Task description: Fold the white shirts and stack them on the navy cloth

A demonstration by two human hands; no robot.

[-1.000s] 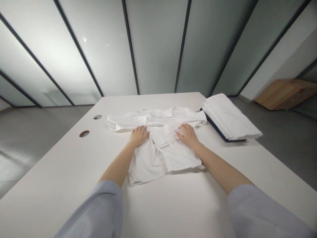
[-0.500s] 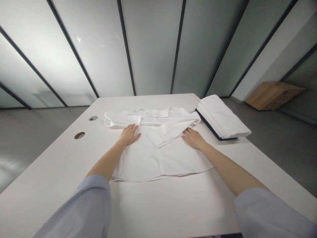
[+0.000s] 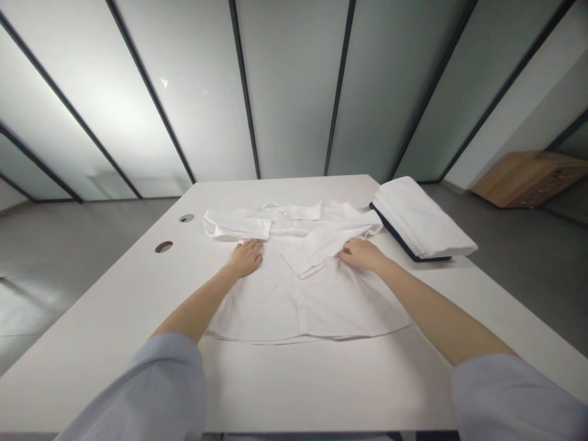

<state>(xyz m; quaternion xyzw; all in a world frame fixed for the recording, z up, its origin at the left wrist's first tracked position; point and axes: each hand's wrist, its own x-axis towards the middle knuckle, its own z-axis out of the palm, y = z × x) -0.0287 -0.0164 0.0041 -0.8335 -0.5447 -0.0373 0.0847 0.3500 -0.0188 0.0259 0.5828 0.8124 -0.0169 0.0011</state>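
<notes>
The step in hand looks like smoothing the shirt (image 3: pixel 261 306) on the bench (image 3: pixel 331 392), and it calls for light, even pressure: the left grip (image 3: pixel 247 257) should serve as an anchor, laid flat, while the right grip (image 3: pixel 361 253) eases the cloth outward from the middle, so that creases run off toward the side. The sleeve on the right (image 3: pixel 316 242) slants across the front, so it is worth squaring its edges and flattening the layers there without dragging the hem (image 3: pixel 275 340) askew; too hard a tug would likely ruck the cloth. The left grip is released, its fingers resting over the shirt's left side, just on the near side of the sleeve on the left (image 3: pixel 239 226). The right grip has its fingers curled at the cloth beside the slanting sleeve's lower edge; whether they pinch it, I cannot tell. The shirt lies beneath and between the two, its hem on the near side, both sleeves toward the far side, with a folded white pile (image 3: pixel 422 217) just beside it on the right
</notes>
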